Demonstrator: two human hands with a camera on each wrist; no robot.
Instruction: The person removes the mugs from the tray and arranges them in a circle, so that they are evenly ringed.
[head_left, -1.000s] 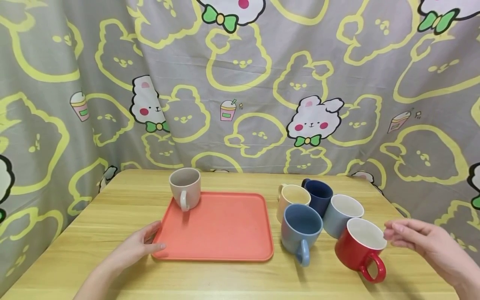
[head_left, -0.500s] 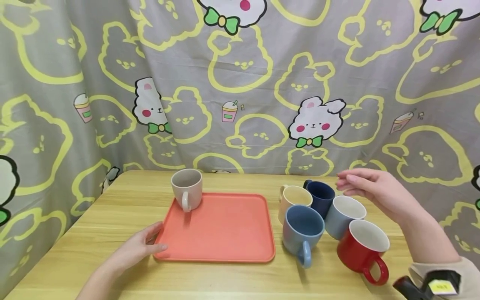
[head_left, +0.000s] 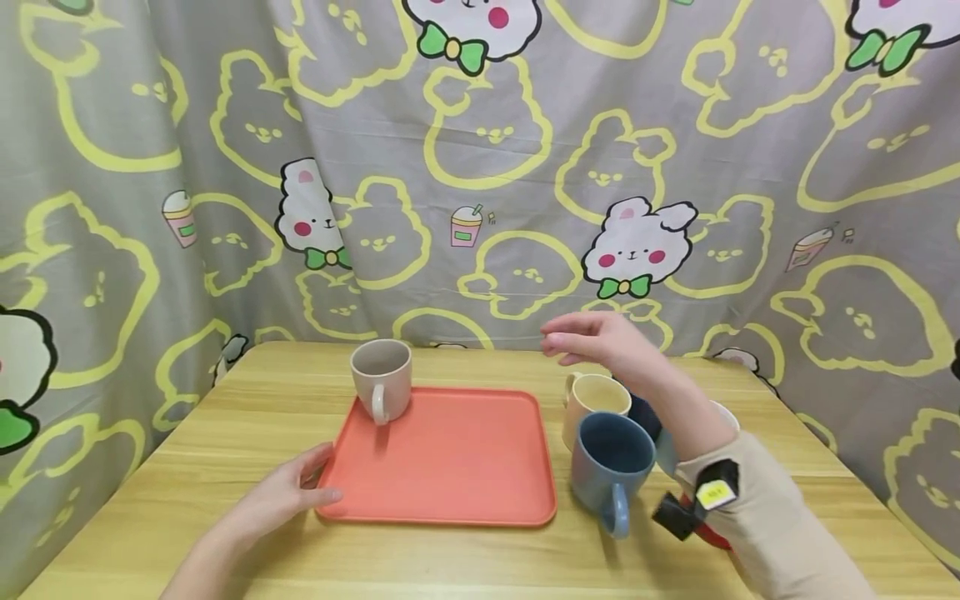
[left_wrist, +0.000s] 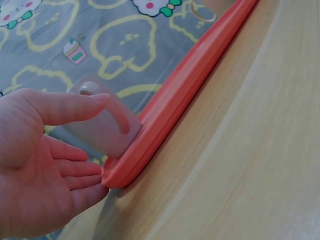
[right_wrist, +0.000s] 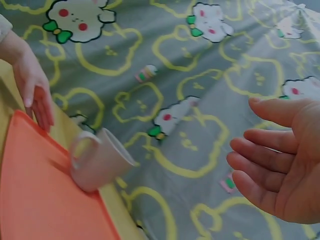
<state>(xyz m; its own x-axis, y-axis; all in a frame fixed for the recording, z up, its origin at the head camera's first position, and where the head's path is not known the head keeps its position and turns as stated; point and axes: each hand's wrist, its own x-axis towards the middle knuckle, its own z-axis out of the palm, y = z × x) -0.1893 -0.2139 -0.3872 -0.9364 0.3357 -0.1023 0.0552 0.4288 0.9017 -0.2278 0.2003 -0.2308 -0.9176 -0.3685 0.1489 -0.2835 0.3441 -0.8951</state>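
At the near left corner of the orange-red tray [head_left: 442, 467], my left hand [head_left: 288, 492] rests with its fingertips against the rim. Its fingers and thumb are extended in the left wrist view, and the thumb reaches over the tray. A grey-beige mug [head_left: 382, 379] stands upright on the tray's far left corner, handle facing me. My right hand [head_left: 600, 340] is in the air above the far part of the table, holding nothing, its fingers loosely bent. Beneath that arm are a cream mug [head_left: 596, 396] and a blue mug [head_left: 612, 458].
Behind the arm, a navy mug [head_left: 643, 414], a pale blue mug [head_left: 726, 417] and a red mug [head_left: 716, 536] are partly hidden. All stand right of the tray on the wooden table [head_left: 465, 567]. A patterned curtain [head_left: 517, 183] hangs behind the table.
My right hand has swept left from beside the red mug, passing over the mugs to the far side of the cream mug. My left hand stays at the tray's edge.
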